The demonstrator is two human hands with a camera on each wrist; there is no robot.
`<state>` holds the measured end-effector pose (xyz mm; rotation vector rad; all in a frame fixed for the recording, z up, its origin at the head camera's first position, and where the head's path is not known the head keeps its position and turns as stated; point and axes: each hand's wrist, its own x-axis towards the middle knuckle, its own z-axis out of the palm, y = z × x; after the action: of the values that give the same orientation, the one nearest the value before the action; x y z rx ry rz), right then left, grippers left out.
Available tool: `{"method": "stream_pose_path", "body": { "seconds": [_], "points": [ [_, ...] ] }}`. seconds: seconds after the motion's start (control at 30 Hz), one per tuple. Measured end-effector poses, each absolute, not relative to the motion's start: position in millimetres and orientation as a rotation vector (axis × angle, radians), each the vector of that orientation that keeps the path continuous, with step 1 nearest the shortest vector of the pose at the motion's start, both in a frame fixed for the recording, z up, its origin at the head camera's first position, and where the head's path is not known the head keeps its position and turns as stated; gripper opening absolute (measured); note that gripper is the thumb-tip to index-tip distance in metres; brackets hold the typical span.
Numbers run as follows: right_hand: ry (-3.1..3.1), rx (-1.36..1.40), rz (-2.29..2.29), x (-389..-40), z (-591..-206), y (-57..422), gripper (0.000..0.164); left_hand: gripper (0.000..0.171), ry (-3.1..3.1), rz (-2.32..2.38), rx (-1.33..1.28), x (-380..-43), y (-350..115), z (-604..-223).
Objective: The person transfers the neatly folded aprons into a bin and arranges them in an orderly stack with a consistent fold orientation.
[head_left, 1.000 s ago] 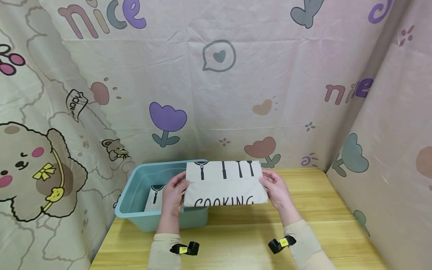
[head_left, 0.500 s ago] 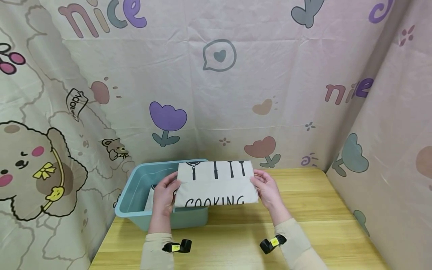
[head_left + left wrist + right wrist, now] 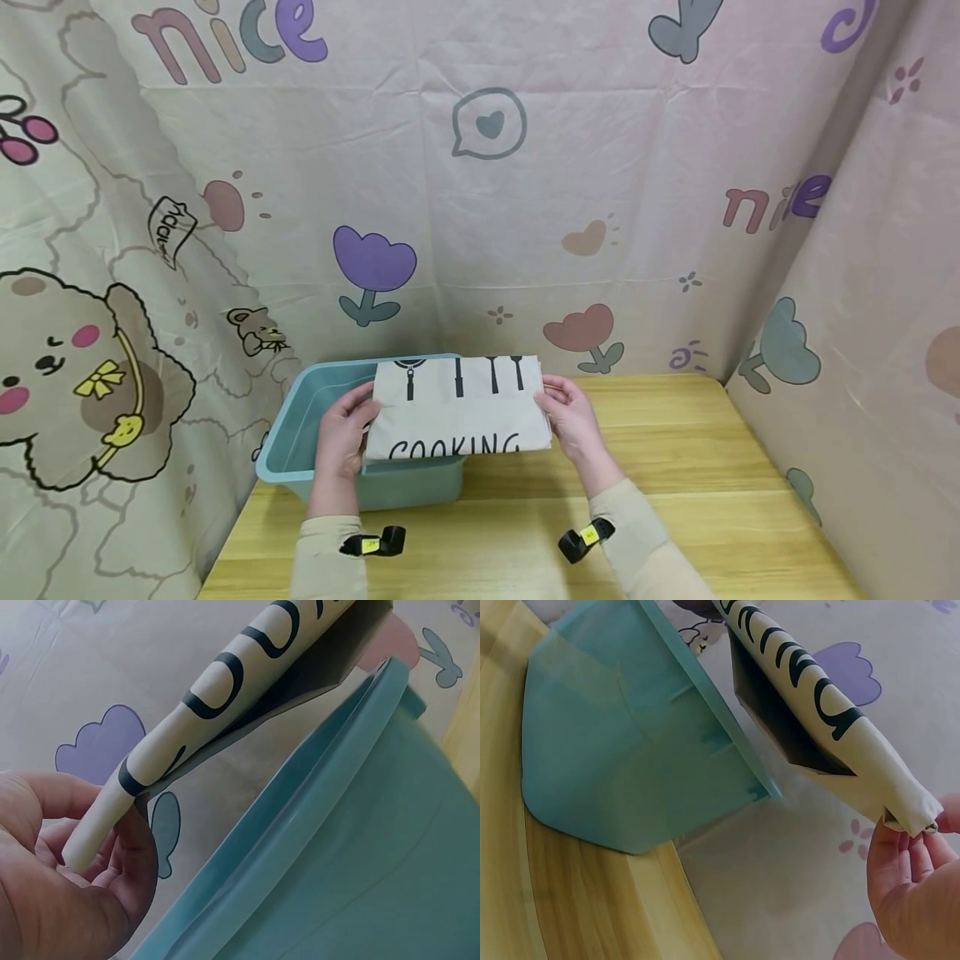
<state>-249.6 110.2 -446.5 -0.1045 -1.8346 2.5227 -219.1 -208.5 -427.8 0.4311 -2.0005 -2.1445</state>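
A folded off-white cloth [image 3: 459, 404], printed with black kitchen utensils and the word COOKING, is held level between both hands. My left hand [image 3: 343, 429] pinches its left end, thumb on top and fingers curled beneath, as the left wrist view shows on the cloth [image 3: 217, 697]. The right end is pinched by my right hand [image 3: 570, 412]; in the right wrist view the fingers [image 3: 900, 859] curl under the corner. Below the cloth's left part stands a blue-green plastic bin [image 3: 390, 492], partly covered by it. The cloth is above the bin's rim.
The bin stands on a light wooden table [image 3: 660, 483], toward its back left. Patterned curtains [image 3: 487, 208] hang behind the table and along both sides. A black wrist camera [image 3: 375, 543] is strapped to each sleeve.
Both hands have moved left with the cloth, bringing more of it over the bin. Another printed cloth, seen inside the bin earlier, is now hidden. The bin has not moved.
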Motion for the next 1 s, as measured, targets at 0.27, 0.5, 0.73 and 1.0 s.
{"method": "stream_pose_path", "body": {
  "seconds": [0.27, 0.5, 0.73, 1.0],
  "points": [
    [-1.828, -0.096, 2.53, -250.4, -445.3, 96.5, 0.038, 0.044, -2.058, -2.091, 0.45, -217.5, -221.4, -424.1],
    [-1.845, -0.057, 2.52, -252.7, -444.1, 84.6, 0.039, 0.044, -2.104, -1.997, 0.49, -218.1, -230.7, -419.4],
    [-1.878, -0.01, 2.517, -254.9, -444.0, 73.6, 0.04, 0.044, -2.152, -1.875, 0.518, -220.0, -241.5, -418.2],
    [-1.941, 0.02, 2.478, -257.4, -437.9, 60.9, 0.039, 0.044, -2.18, -1.804, 0.557, -220.7, -253.0, -416.8]
  ]
}}
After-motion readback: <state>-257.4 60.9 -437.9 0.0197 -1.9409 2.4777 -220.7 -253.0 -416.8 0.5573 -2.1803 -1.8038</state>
